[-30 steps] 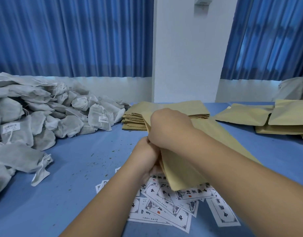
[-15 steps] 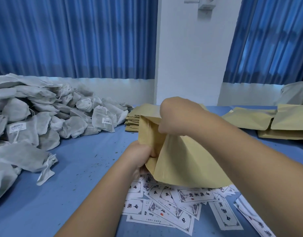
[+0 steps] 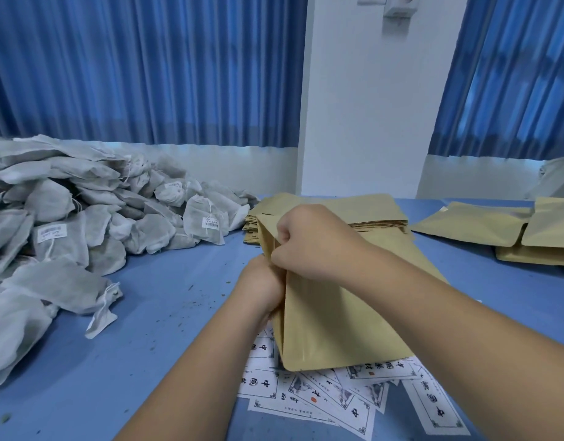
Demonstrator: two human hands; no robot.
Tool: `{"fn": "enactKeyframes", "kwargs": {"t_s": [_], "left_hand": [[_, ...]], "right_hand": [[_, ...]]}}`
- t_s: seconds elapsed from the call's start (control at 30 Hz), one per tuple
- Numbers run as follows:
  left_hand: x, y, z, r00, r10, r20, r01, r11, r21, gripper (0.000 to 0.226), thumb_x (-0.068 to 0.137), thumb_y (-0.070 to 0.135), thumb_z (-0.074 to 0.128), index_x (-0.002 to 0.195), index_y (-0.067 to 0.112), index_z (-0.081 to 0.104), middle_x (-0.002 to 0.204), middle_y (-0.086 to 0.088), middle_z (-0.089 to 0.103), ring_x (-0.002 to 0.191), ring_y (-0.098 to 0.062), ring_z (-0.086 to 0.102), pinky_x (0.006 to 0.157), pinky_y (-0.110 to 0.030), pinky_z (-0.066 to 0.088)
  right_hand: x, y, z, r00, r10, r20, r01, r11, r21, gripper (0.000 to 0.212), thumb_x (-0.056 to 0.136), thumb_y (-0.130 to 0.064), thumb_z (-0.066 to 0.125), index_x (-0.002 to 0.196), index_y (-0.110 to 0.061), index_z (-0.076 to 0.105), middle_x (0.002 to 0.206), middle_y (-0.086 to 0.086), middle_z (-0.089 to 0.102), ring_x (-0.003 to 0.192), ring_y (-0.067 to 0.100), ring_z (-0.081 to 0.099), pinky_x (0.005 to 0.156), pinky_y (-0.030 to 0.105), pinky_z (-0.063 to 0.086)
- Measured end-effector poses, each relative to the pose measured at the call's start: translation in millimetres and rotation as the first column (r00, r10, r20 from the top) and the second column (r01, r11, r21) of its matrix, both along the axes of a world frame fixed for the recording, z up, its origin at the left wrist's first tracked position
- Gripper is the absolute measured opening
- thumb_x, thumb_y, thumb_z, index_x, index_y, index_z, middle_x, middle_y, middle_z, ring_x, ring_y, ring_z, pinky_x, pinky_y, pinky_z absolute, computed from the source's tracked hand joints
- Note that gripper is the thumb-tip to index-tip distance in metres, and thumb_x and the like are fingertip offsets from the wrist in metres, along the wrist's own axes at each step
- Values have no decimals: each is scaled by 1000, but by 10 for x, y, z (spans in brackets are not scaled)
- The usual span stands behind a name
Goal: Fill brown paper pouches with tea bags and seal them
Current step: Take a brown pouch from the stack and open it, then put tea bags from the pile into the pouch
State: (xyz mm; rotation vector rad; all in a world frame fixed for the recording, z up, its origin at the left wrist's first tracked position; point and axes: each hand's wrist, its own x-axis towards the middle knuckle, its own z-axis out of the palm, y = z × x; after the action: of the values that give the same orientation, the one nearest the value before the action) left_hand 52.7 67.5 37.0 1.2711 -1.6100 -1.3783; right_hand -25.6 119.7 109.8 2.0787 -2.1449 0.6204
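Head view is showing the pouch (image 3: 331,313) being held over the table (image 3: 166,313), right hand (image 3: 309,240) pinching its mouth edge, left hand (image 3: 261,288) gripping the side below. Probably light, thin, easily creased paper; holding both lips near the opening is looking safest.

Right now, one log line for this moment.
left hand: grips brown paper pouch | right hand: pinches its top edge | step: likely opening mouth | tea bags: piled at left, untouched
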Motion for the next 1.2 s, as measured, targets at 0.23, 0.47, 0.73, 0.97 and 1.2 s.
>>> {"fn": "enactKeyframes", "kwargs": {"t_s": [0.23, 0.47, 0.73, 0.97, 1.2], "left_hand": [[3, -6, 19, 998, -21, 60, 28, 994, -108, 19, 90, 6, 44, 73, 6, 53, 63, -7, 47, 66, -24, 42, 62, -33, 34], [180, 0, 81, 957, -39, -289, 56, 997, 51, 5, 74, 8, 66, 80, 7, 66, 64, -6, 62, 57, -21, 60, 55, -29, 49], [317, -21, 137, 907, -88, -412, 118, 992, 48, 24, 93, -1, 49, 75, 8, 63, 55, -2, 60, 44, -12, 59, 42, -20, 48], [350, -37, 133, 892, -120, -437, 156, 987, 49, 25, 95, 2, 47, 78, 8, 64, 59, -2, 63, 46, -13, 61, 43, -20, 50], [275, -27, 110, 873, -155, -463, 221, 971, 92, 21, 92, -8, 46, 88, 3, 63, 57, -6, 65, 46, -17, 64, 41, -24, 50]], "right_hand": [[-82, 27, 41, 997, 58, 50, -52, 990, -128, 15, 72, -14, 58, 60, -11, 50, 67, 6, 56, 64, 21, 48, 52, 28, 35], [-649, 94, -49, 949, -4, 315, 134, 910, -392, 26, 84, -34, 56, 65, -16, 51, 59, -9, 54, 57, 6, 47, 50, 19, 34], [-1894, 200, -495, 744, -555, 372, 598, 801, 0, 38, 95, -41, 42, 74, -10, 50, 75, 7, 53, 77, 30, 49, 57, 33, 32], [-2032, 240, -488, 508, -437, 742, 538, 834, 123, 27, 94, -26, 53, 93, -2, 64, 93, 15, 64, 79, 27, 56, 68, 31, 38], [-2072, 226, -553, 706, -591, 391, 617, 784, 70, 21, 91, -24, 55, 77, -9, 55, 81, 10, 56, 74, 27, 48, 65, 33, 37]]}}
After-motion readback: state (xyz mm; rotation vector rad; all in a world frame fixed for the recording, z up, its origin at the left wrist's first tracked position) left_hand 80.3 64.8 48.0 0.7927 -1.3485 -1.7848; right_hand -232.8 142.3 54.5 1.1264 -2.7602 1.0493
